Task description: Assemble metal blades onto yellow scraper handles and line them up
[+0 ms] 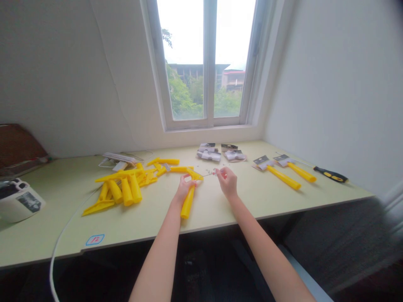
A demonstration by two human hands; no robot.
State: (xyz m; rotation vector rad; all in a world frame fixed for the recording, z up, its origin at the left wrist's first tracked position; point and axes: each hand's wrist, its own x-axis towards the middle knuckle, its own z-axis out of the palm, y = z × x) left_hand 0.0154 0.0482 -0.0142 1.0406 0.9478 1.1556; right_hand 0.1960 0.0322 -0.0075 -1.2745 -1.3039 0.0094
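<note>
My left hand (184, 187) is closed around a yellow plastic handle (188, 204) near the middle of the table; its tube end points toward the front edge. Just to the right, my right hand (228, 181) has its fingers pinched together beside small metal bits (209, 171) scattered on the table. A thin dark rod spans the gap between the handle's head and the right fingertips. What the right fingers pinch is too small to make out. Left of my left hand lies a pile of yellow plastic handles (127, 191).
Folded card packets (209, 156) lie near the window. On the right are two yellow handles with cards (284, 178) and a black-and-yellow screwdriver (330, 174). A white container (20, 205) stands far left, and a white cable (61, 233) crosses the table's front edge.
</note>
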